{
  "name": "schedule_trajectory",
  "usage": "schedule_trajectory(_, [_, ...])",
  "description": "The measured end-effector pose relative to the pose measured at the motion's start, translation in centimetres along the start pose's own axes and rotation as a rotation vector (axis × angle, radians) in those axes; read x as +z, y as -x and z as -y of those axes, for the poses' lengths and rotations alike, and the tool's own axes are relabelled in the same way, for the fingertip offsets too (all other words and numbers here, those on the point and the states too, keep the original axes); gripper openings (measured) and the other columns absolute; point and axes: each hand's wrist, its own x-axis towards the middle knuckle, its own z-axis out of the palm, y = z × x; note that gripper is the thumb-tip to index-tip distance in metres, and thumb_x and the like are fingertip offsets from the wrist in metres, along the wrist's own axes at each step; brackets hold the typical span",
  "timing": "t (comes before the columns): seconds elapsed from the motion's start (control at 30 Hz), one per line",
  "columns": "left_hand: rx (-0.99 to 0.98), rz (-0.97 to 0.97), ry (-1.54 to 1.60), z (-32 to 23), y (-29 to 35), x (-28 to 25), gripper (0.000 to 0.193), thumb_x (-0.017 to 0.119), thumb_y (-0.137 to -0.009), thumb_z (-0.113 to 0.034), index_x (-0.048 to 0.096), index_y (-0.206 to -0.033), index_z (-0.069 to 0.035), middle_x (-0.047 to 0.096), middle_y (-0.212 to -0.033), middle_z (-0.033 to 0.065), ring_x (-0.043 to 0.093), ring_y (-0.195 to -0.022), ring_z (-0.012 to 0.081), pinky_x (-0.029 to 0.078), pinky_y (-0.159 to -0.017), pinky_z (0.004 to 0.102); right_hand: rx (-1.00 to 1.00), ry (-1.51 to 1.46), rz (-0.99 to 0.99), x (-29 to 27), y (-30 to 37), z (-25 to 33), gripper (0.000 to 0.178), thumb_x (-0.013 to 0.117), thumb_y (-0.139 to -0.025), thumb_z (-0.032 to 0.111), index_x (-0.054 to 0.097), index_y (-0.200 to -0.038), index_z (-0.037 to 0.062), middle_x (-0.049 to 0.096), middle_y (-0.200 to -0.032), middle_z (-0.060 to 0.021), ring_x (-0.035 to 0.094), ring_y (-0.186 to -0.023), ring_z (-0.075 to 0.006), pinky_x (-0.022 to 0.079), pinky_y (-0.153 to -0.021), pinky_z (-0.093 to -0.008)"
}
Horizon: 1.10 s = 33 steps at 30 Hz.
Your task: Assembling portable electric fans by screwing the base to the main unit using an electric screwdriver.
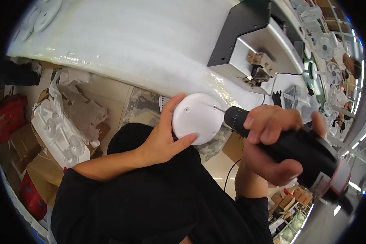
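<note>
A round white plastic base (196, 122) with several small screw holes faces up, close to the table's front edge. My left hand (169, 132) grips it by its left side, the thumb across its lower face and the fingers curled at its upper rim. In my right hand (272, 142) is a black electric screwdriver (309, 158), fingers wrapped round its body. Its thin metal bit points left, over the upper right part of the base. Whether the tip sits in a hole or just above the surface I cannot make out.
The white covered table (130, 36) carries a black and silver metal machine (260, 49). More white discs (46, 14) lie at its far left. A box of white round-ended parts (61, 132) stands below left, beside torn cardboard (83, 110). Shelves with cartons (290, 201) are at the lower right.
</note>
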Motion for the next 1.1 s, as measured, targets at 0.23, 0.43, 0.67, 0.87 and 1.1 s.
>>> schedule_trajectory(0.23, [0.015, 0.032, -0.064, -1.3, -1.3, -0.8, 0.077, 0.062, -0.083, -0.010, 0.017, -0.145, -0.002, 0.036, -0.138, 0.0252, 0.048, -0.118, 0.0357, 0.040, -0.100, 0.0409, -0.163, 0.054, -0.167, -3.3, -3.4, 3.0, 0.066, 0.051, -0.086, 0.055, 0.043, -0.135, 0.0119, 0.054, -0.073, -0.0004, 0.051, -0.053, -0.0110, 0.047, -0.060, -0.0318])
schedule_trajectory(0.43, [0.089, -0.038, -0.181, -2.0, -2.6, -1.5, 0.064, 0.062, -0.084, -0.012, 0.030, -0.139, -0.002, 0.044, -0.133, 0.0202, 0.052, -0.113, 0.0317, 0.044, -0.094, 0.0385, -0.102, 0.086, -0.199, -4.9, -4.9, 1.2, 0.051, 0.049, -0.085, 0.053, 0.055, -0.118, 0.0141, 0.054, -0.072, 0.0008, 0.052, -0.054, -0.0119, 0.046, -0.059, -0.0325])
schedule_trajectory(0.67, [-0.014, -0.091, -0.171, -2.0, -2.6, -1.5, 0.058, 0.062, -0.085, -0.015, 0.037, -0.137, -0.003, 0.048, -0.132, 0.0185, 0.055, -0.112, 0.0305, 0.046, -0.091, 0.0369, 0.013, -0.086, -0.194, -3.3, -4.2, 2.1, 0.052, 0.053, -0.083, 0.051, 0.054, -0.115, 0.0100, 0.052, -0.073, 0.0010, 0.053, -0.056, -0.0109, 0.045, -0.059, -0.0316])
schedule_trajectory(0.87, [-0.072, -0.052, -0.158, -2.2, -2.9, -2.0, 0.059, 0.064, -0.085, -0.016, 0.038, -0.137, -0.004, 0.053, -0.128, 0.0184, 0.057, -0.109, 0.0313, 0.047, -0.090, 0.0368, 0.039, -0.129, -0.207, -2.2, -3.1, 1.2, 0.055, 0.057, -0.080, 0.052, 0.052, -0.114, 0.0081, 0.051, -0.073, 0.0016, 0.053, -0.058, -0.0102, 0.044, -0.059, -0.0303])
schedule_trajectory(1.1, [0.041, -0.014, -0.147, -2.1, -3.3, -2.2, 0.063, 0.065, -0.085, -0.015, 0.034, -0.138, -0.003, 0.051, -0.128, 0.0200, 0.058, -0.107, 0.0322, 0.047, -0.090, 0.0372, -0.337, -0.012, -0.456, -5.1, -8.9, 5.4, 0.060, 0.037, -0.092, 0.067, 0.035, -0.119, 0.0135, 0.050, -0.071, 0.0026, 0.053, -0.052, -0.0121, 0.050, -0.053, -0.0287])
